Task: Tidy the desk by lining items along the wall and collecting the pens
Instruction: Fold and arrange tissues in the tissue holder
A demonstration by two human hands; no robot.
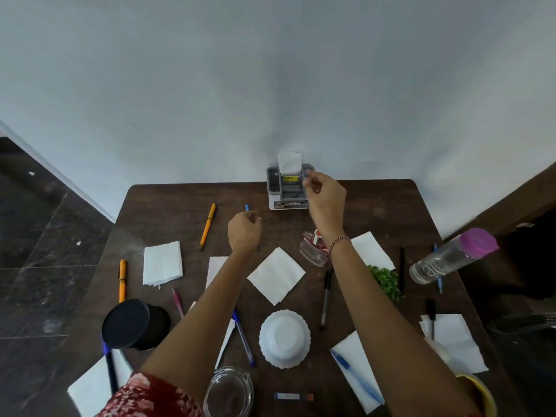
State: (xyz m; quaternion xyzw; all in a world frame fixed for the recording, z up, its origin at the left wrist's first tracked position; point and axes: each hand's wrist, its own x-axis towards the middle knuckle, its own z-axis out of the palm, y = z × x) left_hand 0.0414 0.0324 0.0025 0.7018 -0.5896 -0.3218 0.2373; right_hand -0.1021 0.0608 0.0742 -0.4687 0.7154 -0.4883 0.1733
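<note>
Head-worn view, steeply down over desk (wall beyond)

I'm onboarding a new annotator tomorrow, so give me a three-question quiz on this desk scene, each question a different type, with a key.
1. True or false: the grey box stands against the wall at the desk's far edge.
2. Multiple choice: the right hand is at
A. the clear bottle with the purple cap
B. the grey box
C. the white bowl
3. Fill in: the white bowl lies ____ on the desk.

Key
1. True.
2. B. Its fingers reach the box's right side; whether they have a grip on it cannot be told.
3. Upside down. Its base faces up.
</note>
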